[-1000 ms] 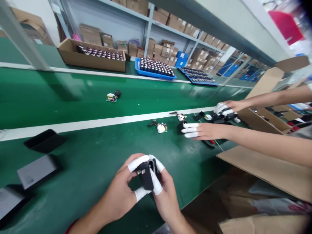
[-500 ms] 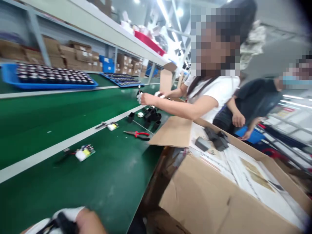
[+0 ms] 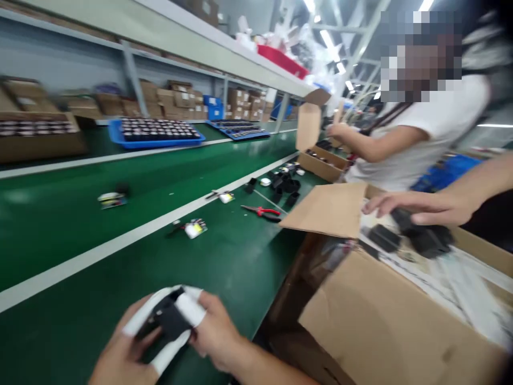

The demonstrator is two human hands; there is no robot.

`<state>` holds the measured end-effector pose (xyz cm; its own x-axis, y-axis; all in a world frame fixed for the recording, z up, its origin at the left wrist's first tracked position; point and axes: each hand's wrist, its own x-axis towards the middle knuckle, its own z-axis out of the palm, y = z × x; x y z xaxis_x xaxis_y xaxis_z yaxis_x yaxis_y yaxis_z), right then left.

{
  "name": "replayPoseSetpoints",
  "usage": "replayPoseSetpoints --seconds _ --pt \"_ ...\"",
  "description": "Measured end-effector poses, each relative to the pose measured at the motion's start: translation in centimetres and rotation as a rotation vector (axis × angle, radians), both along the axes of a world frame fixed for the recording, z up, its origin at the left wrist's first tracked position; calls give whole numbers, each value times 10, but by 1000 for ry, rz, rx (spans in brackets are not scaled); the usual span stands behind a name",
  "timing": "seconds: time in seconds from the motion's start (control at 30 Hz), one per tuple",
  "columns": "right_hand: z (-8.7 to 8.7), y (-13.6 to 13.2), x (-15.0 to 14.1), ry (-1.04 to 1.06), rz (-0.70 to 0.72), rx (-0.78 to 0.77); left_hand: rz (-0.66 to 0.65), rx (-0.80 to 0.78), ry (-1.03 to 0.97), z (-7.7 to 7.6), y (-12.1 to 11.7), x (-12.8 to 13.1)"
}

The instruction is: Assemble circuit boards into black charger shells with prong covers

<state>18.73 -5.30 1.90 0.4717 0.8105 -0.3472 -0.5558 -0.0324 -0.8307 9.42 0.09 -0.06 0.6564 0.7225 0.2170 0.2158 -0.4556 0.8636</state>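
Low in view, above the near part of the green table [image 3: 226, 275], a black casing [image 3: 174, 321] is held btwn the L hand [image 3: 124, 345] and the R hand [image 3: 218, 331]. It's tilted, open end seemingly up, but its long axis is hard to call (motion blur, so exact slant can't be told). L hand curves round it in a loose C; R hand is closer-gripped at its R side, so both have hold of it. White covers [image 3: 148, 313] sheathe several digits.

Containers: blue tray [image 3: 160, 144] w/ tight rows of dark, pale-topped pcs; 2nd blue tray [image 3: 248, 137], shallower, rows of small dark parts. Far L, a cardboard carton [image 3: 40, 147] w/ similar pale-topped rows. At R, a big open cardboard box [image 3: 385, 321] has blocky dark casings [image 3: 433, 240] on white sheets, another person's bare hand [image 3: 433, 207] over them.

Mat'ls: casing matte, boxy, plastic-looking; circuit board [image 3: 195, 229] white/yellow, wired; pliers [image 3: 264, 212] w/ slim metal nose, red on handles.
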Motion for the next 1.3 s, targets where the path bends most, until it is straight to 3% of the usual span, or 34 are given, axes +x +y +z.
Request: replayPoseSetpoints --seconds 0.07,0.17,0.3,0.47,0.57,0.7,0.93,1.13,1.3 --pt "6 -4 0 17 -9 5 19 -95 -12 8 6 -22" --pt "8 -5 -3 32 -21 -6 1 -182 -28 24 4 -28" --pt "9 -10 -3 17 -49 -67 65 -79 67 41 4 -20" --pt "13 -24 -5 -32 -120 -8 142 139 167 57 11 -24" --pt "15 -27 -12 16 -85 3 113 287 183 61 8 -25" --pt "17 -22 -12 188 -147 1 27 440 142 66 2 -26" --pt "25 -19 7 341 72 35 8 416 -3 76 4 -26" --pt "25 -17 10 299 110 36 13 412 -27 75 5 -16" --pt "21 -16 12 96 36 -52 -10 436 -4 69 9 -10"
